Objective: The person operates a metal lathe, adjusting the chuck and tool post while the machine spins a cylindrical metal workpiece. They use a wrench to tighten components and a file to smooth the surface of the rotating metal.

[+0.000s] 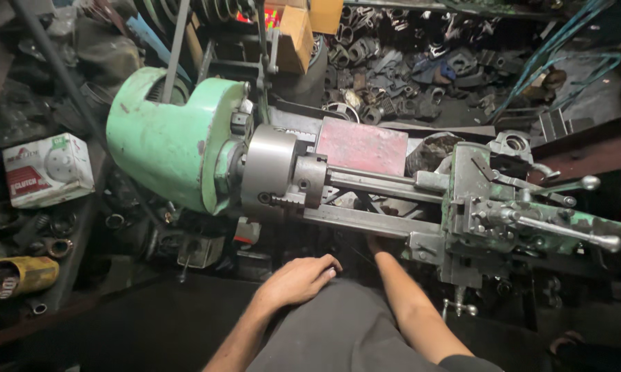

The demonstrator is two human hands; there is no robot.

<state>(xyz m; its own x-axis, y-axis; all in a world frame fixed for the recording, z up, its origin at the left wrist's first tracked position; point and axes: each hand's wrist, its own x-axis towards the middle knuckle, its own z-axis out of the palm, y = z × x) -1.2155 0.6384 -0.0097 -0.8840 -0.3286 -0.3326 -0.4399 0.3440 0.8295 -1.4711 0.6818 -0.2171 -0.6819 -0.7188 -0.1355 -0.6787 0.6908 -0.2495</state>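
Observation:
A green metal lathe (pixel 166 141) lies across the view, with a grey steel chuck (pixel 269 169) and a carriage with handles (pixel 510 213) on the right. My left hand (pixel 300 279) rests palm down on my grey-clad thigh, fingers together, holding nothing. My right forearm (pixel 407 303) reaches up under the lathe bed (pixel 362 220). The right hand itself is hidden beneath the bed rail, and I cannot tell what it touches.
A white and red cardboard box (pixel 48 169) and a yellow can (pixel 21 275) sit on a shelf at the left. A pile of dark metal parts (pixel 407 69) fills the back. A red plate (pixel 362 146) lies behind the bed. Blue hoses (pixel 558 62) hang at the right.

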